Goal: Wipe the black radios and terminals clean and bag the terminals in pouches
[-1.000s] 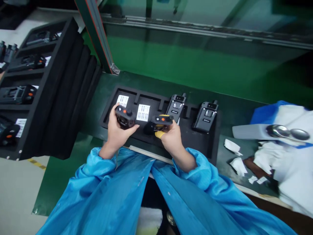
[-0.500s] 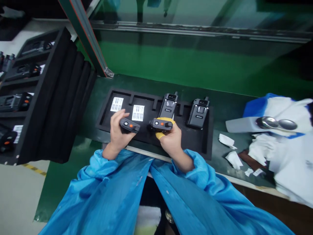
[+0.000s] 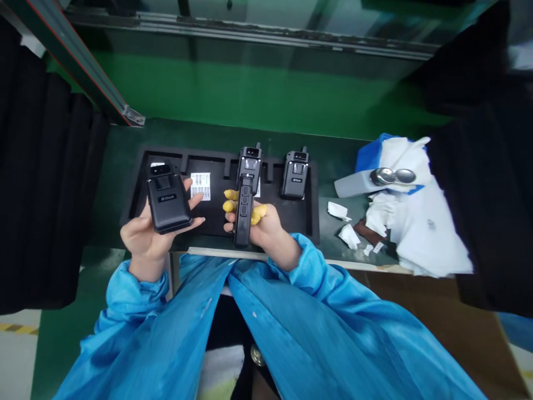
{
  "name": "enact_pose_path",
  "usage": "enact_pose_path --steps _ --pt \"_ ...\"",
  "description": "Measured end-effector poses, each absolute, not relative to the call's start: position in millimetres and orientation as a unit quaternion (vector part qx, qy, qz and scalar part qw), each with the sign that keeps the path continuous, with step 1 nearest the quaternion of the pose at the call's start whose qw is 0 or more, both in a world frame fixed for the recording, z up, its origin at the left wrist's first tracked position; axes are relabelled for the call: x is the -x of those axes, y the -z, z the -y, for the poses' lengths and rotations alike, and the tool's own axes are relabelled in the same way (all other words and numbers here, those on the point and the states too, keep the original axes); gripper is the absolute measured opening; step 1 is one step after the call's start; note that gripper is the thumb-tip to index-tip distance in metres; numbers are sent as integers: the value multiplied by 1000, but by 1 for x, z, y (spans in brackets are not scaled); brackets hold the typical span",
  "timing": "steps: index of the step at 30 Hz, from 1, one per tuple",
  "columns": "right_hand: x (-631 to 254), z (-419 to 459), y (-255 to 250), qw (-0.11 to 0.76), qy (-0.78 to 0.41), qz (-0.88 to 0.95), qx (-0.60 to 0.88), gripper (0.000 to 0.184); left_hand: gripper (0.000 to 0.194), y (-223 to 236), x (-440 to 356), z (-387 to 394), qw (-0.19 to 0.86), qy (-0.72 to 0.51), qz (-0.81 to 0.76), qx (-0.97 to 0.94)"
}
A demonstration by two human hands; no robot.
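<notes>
My left hand (image 3: 145,239) holds a black two-way radio (image 3: 169,201) marked "Riton", its back face up, over the left part of a black foam tray (image 3: 216,219). The fingers reach past its right side. My right hand (image 3: 266,225), with yellow finger cots, grips a second radio (image 3: 244,215) turned on edge, its side buttons showing. Behind that one, a third radio (image 3: 250,161) lies in the tray, partly covered. Another radio (image 3: 296,173) lies in the right compartment. A white barcode label (image 3: 200,186) shows in the tray beside my left fingertips.
At the right are a blue box (image 3: 368,153) with white cloths, a pale bottle (image 3: 353,184), a metal spoon-like piece (image 3: 383,176) and crumpled paper (image 3: 348,236). Black foam trays (image 3: 37,183) are stacked at left. Dark material (image 3: 487,183) rises at far right. A metal post (image 3: 89,66) stands back left.
Both radios in my hands have turned: the left now shows its back, the right its side edge. My left hand has moved away from my right. The camera view has shifted right.
</notes>
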State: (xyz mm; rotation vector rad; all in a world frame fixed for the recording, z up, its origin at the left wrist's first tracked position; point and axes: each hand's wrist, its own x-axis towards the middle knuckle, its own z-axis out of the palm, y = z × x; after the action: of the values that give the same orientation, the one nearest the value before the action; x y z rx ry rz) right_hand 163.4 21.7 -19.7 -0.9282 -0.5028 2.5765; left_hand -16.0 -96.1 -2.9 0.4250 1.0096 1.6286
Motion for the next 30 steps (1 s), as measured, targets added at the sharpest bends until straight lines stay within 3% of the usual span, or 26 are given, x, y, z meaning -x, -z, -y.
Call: enact_pose_path --steps 6,11,18,24,30 --pt "-161 -23 19 188 -910 137 342 43 97 11 19 97 526 -664 -447 -289" --pt "-161 -23 26 199 -907 143 343 44 130 22 19 92 470 -630 -525 -328" --pt "-158 -23 31 185 -903 184 343 46 140 26 16 97 484 -606 -546 -317" --pt "-144 -40 24 180 -840 291 421 29 125 20 33 93 496 -607 -528 -328" --pt "-97 -68 23 251 -788 391 403 38 74 18 85 44 454 -638 -571 -246"
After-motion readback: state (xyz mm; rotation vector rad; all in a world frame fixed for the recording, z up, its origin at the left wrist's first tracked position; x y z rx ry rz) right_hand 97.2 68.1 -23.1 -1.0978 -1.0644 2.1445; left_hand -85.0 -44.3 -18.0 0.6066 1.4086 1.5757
